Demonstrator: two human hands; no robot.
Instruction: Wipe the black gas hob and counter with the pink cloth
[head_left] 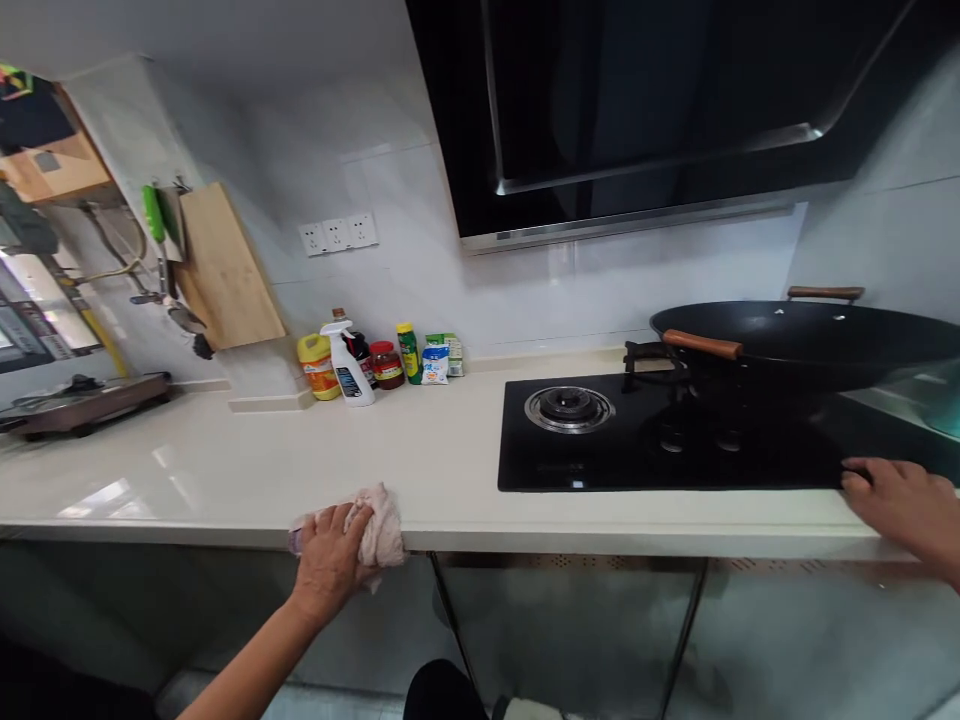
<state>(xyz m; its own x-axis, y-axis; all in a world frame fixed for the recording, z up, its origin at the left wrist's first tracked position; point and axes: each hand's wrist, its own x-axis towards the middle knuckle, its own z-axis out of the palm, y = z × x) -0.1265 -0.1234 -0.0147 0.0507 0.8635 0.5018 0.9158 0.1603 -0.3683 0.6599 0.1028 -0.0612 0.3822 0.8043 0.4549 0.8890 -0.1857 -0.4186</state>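
My left hand (330, 560) is closed over a crumpled pale pink cloth (382, 525), pressing it against the front edge of the white countertop (442, 460). Part of the cloth hangs over that edge. Far to the right, my right hand (896, 500) rests at the front right part of the black gas stove (600, 460), fingers bent down on its edge. Nothing shows in those fingers, though their undersides are hidden. A large black wok (780, 335) with wooden handles sits on the right burner, behind my right hand.
Against the wall stand a white spray bottle (349, 370), a yellow jug (319, 368), a red-lidded jar (386, 367), a green bottle (409, 355) and small packets (435, 364). A cutting board (225, 270) hangs at left. A black range hood (645, 100) overhangs the stove.
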